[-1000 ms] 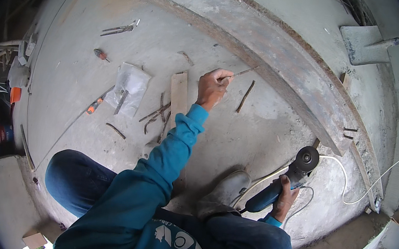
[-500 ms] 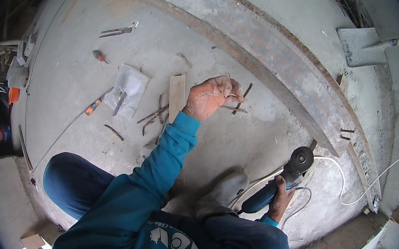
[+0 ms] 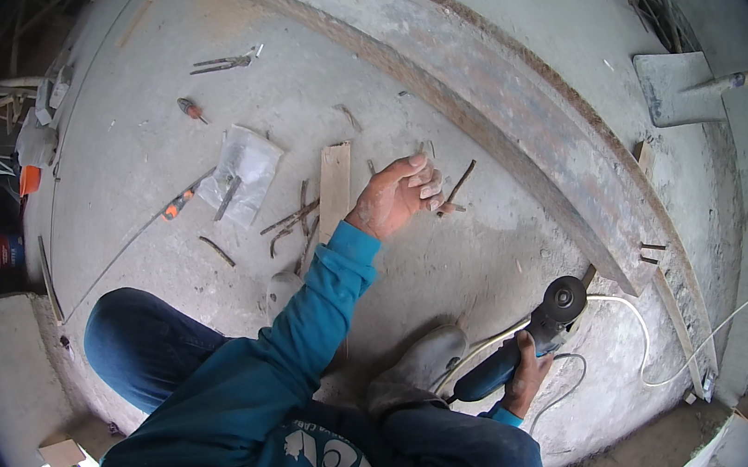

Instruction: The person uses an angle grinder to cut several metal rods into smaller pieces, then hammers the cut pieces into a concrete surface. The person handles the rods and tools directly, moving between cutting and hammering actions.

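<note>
My right hand [image 3: 527, 380] grips the body of a blue and black angle grinder [image 3: 499, 368], whose round disc end [image 3: 565, 300] points away from me over the floor. My left hand [image 3: 395, 197] is above the floor, its fingers loosely bent and apart, with nothing visible in them. Just beyond its fingers lies a short rusty rod [image 3: 461, 181]; the end of another rod [image 3: 455, 208] shows beside the fingertips, the rest hidden by the hand. To the left of the hand lies a wooden piece [image 3: 334, 189], with several rusty metal bits [image 3: 287, 218] beside it.
A clear plastic bag [image 3: 247, 167], an orange-handled tool [image 3: 176, 206], a small screwdriver [image 3: 190, 108] and pincers [image 3: 224, 63] lie on the left. A long rusty steel beam [image 3: 467, 86] crosses beyond. A white cable [image 3: 640, 346] and a shovel [image 3: 681, 89] are on the right.
My left hand has turned and its pinched fingers have loosened, now covering most of the crosswise rod. My right hand and the angle grinder have stayed nearly still.
</note>
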The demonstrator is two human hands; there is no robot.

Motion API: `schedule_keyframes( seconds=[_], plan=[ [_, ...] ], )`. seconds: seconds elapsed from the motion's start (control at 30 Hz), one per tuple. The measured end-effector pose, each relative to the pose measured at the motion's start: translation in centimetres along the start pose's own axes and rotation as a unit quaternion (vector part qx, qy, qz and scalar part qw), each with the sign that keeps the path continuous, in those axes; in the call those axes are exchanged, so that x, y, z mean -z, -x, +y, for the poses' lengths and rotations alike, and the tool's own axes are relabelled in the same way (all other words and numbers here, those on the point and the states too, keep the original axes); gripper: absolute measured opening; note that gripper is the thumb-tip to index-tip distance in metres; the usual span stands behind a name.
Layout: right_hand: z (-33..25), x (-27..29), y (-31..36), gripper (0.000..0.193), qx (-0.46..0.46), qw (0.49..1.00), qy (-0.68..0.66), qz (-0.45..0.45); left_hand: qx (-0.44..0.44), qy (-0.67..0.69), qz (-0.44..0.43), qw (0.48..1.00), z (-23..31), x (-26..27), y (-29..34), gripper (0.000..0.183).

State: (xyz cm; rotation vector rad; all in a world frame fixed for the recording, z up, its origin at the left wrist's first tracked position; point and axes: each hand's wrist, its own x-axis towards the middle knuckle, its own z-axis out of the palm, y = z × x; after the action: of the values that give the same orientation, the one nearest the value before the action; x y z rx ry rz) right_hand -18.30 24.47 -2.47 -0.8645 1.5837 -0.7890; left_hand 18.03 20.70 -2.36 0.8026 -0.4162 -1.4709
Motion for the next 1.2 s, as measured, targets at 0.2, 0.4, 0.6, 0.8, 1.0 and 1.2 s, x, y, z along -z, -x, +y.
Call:
schedule_keyframes(
  seconds=[0.2, 0.4, 0.6, 0.8, 1.0, 1.2],
  plan=[
    [-0.5, -0.4, 0.4, 0.065, 0.002, 1.000, 0.007, -0.021, 0.105, -0.647, 0.210, 0.726, -4.9, 5.0, 1.5, 0.037],
    [0.9, 0.0, -0.4, 0.068, 0.001, 0.999, -0.006, -0.036, 0.030, -0.698, 0.204, 0.686, -10.8, 3.1, -0.2, 0.043],
    [0.9, 0.2, -0.2, 0.067, -0.004, 0.999, 0.001, -0.040, -0.038, -0.801, 0.168, 0.574, -10.4, 4.7, -2.2, 0.025],
    [1.0, 0.6, -0.2, 0.065, -0.007, 1.000, -0.004, -0.027, -0.141, -0.608, 0.174, 0.762, -4.9, 1.2, -2.4, 0.022],
    [-1.2, -1.7, 0.5, 0.059, 0.033, 0.999, 0.013, -0.034, -0.044, -0.251, 0.225, 0.941, -7.4, 4.1, -1.3, 0.028],
    [-1.3, -2.6, 0.5, 0.059, 0.063, 0.996, 0.048, -0.033, 0.005, -0.364, 0.395, 0.844, -11.2, 9.1, 0.0, 0.045]
  ],
)
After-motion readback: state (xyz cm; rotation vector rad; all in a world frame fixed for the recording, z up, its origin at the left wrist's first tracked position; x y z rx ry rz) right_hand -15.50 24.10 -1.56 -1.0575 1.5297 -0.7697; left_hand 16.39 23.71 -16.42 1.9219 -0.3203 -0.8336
